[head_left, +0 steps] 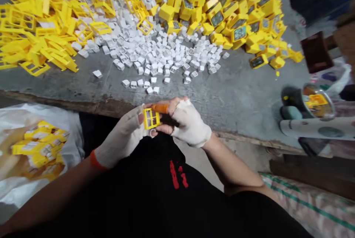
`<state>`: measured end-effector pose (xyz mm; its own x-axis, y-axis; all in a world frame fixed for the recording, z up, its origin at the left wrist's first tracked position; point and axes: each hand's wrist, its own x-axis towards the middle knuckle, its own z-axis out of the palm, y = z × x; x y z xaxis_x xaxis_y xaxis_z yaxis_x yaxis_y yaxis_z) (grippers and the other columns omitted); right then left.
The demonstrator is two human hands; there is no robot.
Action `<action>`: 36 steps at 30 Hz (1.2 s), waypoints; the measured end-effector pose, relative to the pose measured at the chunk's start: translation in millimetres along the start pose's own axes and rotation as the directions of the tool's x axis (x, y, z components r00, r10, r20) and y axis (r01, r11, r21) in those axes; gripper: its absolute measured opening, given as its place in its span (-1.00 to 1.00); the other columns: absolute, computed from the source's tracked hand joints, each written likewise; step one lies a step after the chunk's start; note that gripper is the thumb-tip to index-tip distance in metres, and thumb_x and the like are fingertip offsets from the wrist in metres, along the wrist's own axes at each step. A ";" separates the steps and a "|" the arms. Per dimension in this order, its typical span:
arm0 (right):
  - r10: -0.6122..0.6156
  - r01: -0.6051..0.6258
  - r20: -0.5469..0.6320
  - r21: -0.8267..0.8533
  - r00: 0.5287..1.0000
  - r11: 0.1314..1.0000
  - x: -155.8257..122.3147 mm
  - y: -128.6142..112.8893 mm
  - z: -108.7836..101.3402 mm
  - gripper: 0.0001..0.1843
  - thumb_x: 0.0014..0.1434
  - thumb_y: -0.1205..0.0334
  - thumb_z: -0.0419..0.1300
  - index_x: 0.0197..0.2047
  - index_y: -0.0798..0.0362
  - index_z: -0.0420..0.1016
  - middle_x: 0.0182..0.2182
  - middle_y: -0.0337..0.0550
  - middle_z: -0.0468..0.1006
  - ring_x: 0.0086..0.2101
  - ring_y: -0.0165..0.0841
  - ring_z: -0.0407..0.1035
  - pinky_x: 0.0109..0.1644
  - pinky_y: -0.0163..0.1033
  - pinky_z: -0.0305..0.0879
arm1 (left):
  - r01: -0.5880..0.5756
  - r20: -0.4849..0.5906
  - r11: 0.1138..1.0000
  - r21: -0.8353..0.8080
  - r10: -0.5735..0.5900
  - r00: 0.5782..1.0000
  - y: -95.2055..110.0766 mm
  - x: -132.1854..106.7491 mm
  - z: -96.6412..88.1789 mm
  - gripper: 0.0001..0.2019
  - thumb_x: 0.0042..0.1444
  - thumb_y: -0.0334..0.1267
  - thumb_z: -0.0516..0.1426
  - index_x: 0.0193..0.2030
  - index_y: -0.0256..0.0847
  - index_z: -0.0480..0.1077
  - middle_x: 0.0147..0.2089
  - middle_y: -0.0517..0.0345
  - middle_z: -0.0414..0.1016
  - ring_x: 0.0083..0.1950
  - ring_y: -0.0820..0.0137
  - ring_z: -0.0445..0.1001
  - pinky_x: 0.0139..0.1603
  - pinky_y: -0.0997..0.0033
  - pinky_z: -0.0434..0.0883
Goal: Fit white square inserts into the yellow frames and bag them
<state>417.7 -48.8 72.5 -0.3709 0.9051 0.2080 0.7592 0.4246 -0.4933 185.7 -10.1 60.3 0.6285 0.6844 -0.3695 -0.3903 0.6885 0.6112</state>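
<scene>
Item: yellow plastic frame (151,118), sitting between both hands, just off the grey workbench (235,94). Left hand (122,138) (fingerless knit glove) is pinching it; right hand (190,123) is closing around an orange stick (160,108) pressing against it.

Ahead of the left hand (122,138) and right hand (191,125), a band of grey worktop (230,90) is leaving room to pass from 10 o'clock round to 2 o'clock, with scattered white plastic pieces (141,82) standing in the way at 12 o'clock and heaped yellow frames (41,34) and yellow boxes (235,20) blocking the reach beyond them. At 3 o'clock, a metal tin (317,101) and a patterned roll (316,127) are crowding the path, while a white plastic bag (36,156) is obstructing the way at 9 o'clock.
</scene>
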 end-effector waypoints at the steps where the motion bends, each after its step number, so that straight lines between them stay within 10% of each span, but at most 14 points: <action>1: 0.007 -0.007 -0.006 0.024 1.000 1.000 -3.6 10.1 -0.2 -0.46 0.52 -0.30 0.27 0.25 -0.07 0.70 0.18 0.03 0.77 0.01 -0.06 0.63 0.11 0.09 0.51 | -0.013 -0.035 1.000 0.016 0.014 0.999 0.4 -3.6 -5.0 -0.42 0.07 0.07 0.60 0.15 -0.17 0.72 0.04 -0.05 0.71 -0.12 0.26 0.62 -0.26 0.38 0.60; 6: 0.413 -0.461 -0.308 -0.100 0.857 0.882 -8.5 93.3 -20.2 -0.69 0.45 0.05 0.28 0.18 -0.14 0.71 -0.01 -0.02 0.79 -0.05 -0.02 0.64 0.13 0.21 0.55 | -0.097 -0.101 0.995 0.027 0.099 0.990 9.0 -10.6 -18.4 -0.66 0.20 -0.03 0.52 0.00 -0.20 0.75 -0.15 0.01 0.74 -0.25 0.27 0.66 -0.33 0.35 0.65; 11: 0.501 -0.546 -0.224 -0.249 0.836 0.800 18.2 131.5 -30.6 -0.85 0.34 0.12 0.36 -0.05 -0.18 0.74 -0.03 0.00 0.81 0.01 0.09 0.64 0.31 0.41 0.47 | -0.084 -0.205 0.994 0.071 0.097 0.974 8.8 -9.1 -9.0 -0.76 0.23 -0.17 0.43 -0.06 -0.27 0.69 -0.10 -0.07 0.75 -0.29 0.27 0.66 -0.39 0.37 0.63; 18: 0.534 -0.533 0.019 -0.031 0.845 0.845 31.2 104.6 -25.5 -0.90 0.32 0.11 0.37 -0.17 -0.12 0.74 -0.18 -0.09 0.81 -0.11 -0.03 0.66 0.20 0.20 0.54 | -0.063 -0.206 0.992 0.108 0.085 0.975 6.0 -8.1 4.8 -0.62 0.12 -0.05 0.53 -0.05 -0.24 0.66 -0.18 0.04 0.66 -0.28 0.30 0.60 -0.41 0.40 0.60; 24: 0.498 -0.510 -0.158 -0.046 0.853 0.859 6.0 90.9 -20.3 -0.62 0.30 0.12 0.39 0.17 -0.10 0.76 -0.01 -0.04 0.80 0.05 0.02 0.62 0.30 0.26 0.44 | -0.040 -0.181 0.993 0.116 0.060 0.982 3.2 -1.6 2.6 -0.56 0.09 0.00 0.54 -0.04 -0.21 0.61 -0.07 0.00 0.70 -0.23 0.29 0.63 -0.36 0.38 0.60; 29: 0.332 -0.341 -0.141 -0.041 0.933 0.939 -2.2 65.7 -10.3 -0.84 0.41 0.02 0.37 -0.05 -0.18 0.78 -0.07 -0.09 0.83 0.02 0.05 0.63 0.29 0.32 0.47 | -0.056 -0.168 0.996 0.063 0.066 0.983 -2.7 0.2 2.3 -0.50 0.09 0.04 0.56 0.05 -0.13 0.60 -0.07 0.04 0.72 -0.21 0.20 0.70 -0.33 0.34 0.58; 36: 0.086 -0.082 -0.143 0.036 0.986 0.996 -8.7 -9.5 10.5 -0.52 0.58 -0.30 0.17 0.01 -0.22 0.82 -0.02 -0.12 0.85 -0.06 -0.04 0.66 0.25 0.25 0.49 | -0.069 -0.181 0.996 0.048 0.076 0.980 -6.2 -8.7 4.6 -0.50 0.05 0.01 0.62 0.06 -0.08 0.66 0.00 0.06 0.75 -0.12 0.20 0.71 -0.28 0.33 0.62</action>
<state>408.2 -60.9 66.5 -0.2236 0.9326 0.2833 0.7672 0.3477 -0.5389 185.8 -21.4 63.0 0.4645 0.7671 -0.4425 -0.4001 0.6275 0.6679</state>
